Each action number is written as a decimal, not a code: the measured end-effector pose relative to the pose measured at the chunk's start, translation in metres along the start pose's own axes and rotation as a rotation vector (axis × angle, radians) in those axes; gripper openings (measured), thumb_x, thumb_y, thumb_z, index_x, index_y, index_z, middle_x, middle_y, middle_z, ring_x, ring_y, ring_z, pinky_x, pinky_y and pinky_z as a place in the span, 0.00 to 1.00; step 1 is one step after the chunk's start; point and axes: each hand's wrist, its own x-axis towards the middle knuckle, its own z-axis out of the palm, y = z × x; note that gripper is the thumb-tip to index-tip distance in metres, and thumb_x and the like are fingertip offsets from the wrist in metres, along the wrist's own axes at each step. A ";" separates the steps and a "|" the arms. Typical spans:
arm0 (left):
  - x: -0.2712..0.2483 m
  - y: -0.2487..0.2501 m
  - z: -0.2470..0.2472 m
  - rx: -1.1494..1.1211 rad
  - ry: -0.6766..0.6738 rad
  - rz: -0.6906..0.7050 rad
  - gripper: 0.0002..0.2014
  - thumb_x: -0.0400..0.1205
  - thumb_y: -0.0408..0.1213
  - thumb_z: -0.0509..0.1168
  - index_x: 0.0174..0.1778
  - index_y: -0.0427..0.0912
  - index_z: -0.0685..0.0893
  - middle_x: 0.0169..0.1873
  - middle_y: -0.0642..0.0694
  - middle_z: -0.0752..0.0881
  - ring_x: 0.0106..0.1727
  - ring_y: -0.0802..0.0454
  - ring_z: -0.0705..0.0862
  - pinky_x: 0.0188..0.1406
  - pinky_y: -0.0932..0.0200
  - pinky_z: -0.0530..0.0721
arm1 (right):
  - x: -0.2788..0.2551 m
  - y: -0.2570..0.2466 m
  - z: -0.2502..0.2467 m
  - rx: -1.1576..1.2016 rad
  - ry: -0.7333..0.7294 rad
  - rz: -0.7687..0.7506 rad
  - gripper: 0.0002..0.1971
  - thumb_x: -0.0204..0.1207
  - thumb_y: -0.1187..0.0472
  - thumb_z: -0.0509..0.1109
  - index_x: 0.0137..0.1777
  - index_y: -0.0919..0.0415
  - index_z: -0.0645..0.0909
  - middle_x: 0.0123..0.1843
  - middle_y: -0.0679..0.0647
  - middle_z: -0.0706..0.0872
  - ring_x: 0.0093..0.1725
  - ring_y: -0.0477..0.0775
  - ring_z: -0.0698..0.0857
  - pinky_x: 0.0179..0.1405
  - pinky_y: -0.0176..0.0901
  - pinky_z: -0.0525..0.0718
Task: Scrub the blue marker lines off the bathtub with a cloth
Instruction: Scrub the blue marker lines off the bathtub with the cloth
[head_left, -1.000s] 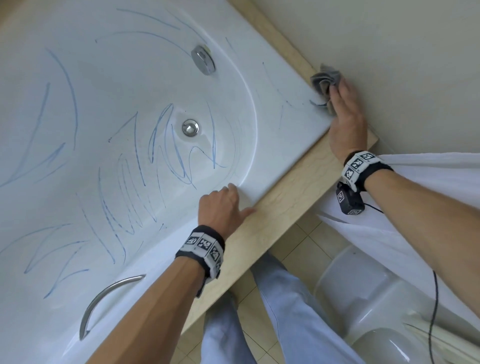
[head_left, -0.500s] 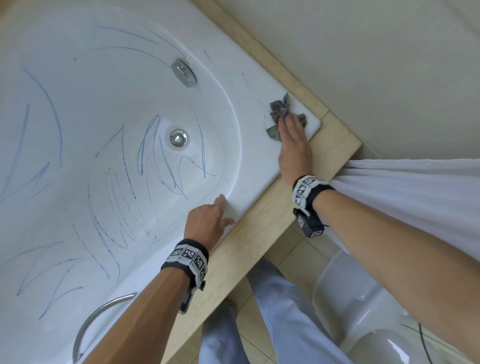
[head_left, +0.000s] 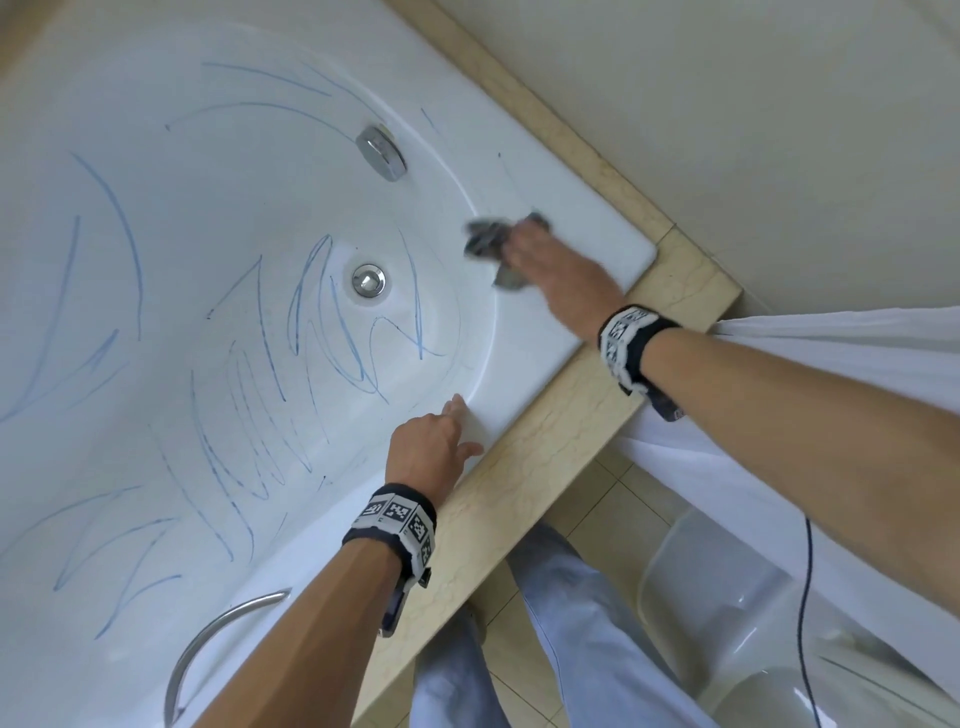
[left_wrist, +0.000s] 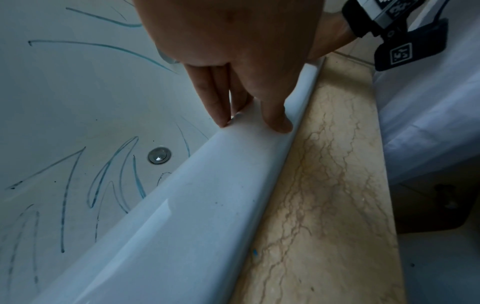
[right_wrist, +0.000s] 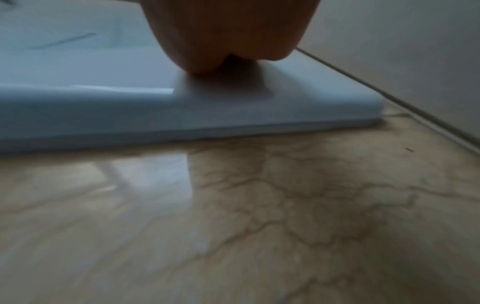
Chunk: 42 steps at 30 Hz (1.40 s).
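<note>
Since a second ago the right hand (head_left: 558, 280) has dragged the cloth (head_left: 491, 244) from the far corner of the tub (head_left: 597, 244) rim inward, toward the basin's curved edge; both are smeared by motion, so whether the fingers lie flat on the cloth or curl into it cannot be told. Blue lines (head_left: 311, 364) cross the glossy white basin at left, around the round chrome drain (head_left: 368, 279). Left hand (head_left: 428, 447) rests open on the rounded rim; the left wrist view shows straight fingertips (left_wrist: 279, 123) pressing there, beside the veined beige ledge (left_wrist: 324, 185). Right wrist view hides the cloth behind a blurred hand (right_wrist: 228, 37), showing only rim and ledge. White draped fabric (head_left: 857, 353) is cut off at right.
</note>
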 end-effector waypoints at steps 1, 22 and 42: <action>0.000 0.000 0.000 -0.001 -0.001 0.000 0.32 0.86 0.58 0.60 0.81 0.44 0.63 0.46 0.48 0.88 0.43 0.46 0.86 0.39 0.54 0.82 | 0.004 0.011 -0.005 0.012 0.037 0.101 0.36 0.74 0.83 0.54 0.83 0.63 0.64 0.84 0.58 0.65 0.85 0.56 0.59 0.82 0.40 0.52; -0.001 -0.004 -0.006 -0.012 -0.032 0.019 0.34 0.86 0.59 0.58 0.84 0.43 0.60 0.55 0.46 0.86 0.51 0.46 0.86 0.45 0.53 0.83 | 0.115 -0.015 -0.003 0.148 0.144 0.435 0.37 0.75 0.83 0.60 0.84 0.65 0.60 0.86 0.57 0.58 0.86 0.59 0.54 0.85 0.45 0.57; 0.019 -0.019 -0.013 -0.211 -0.036 0.030 0.23 0.76 0.63 0.70 0.49 0.45 0.84 0.34 0.49 0.79 0.37 0.47 0.78 0.36 0.56 0.73 | 0.020 -0.022 0.009 0.107 0.076 0.415 0.28 0.83 0.72 0.60 0.83 0.61 0.64 0.86 0.54 0.61 0.85 0.56 0.59 0.81 0.47 0.65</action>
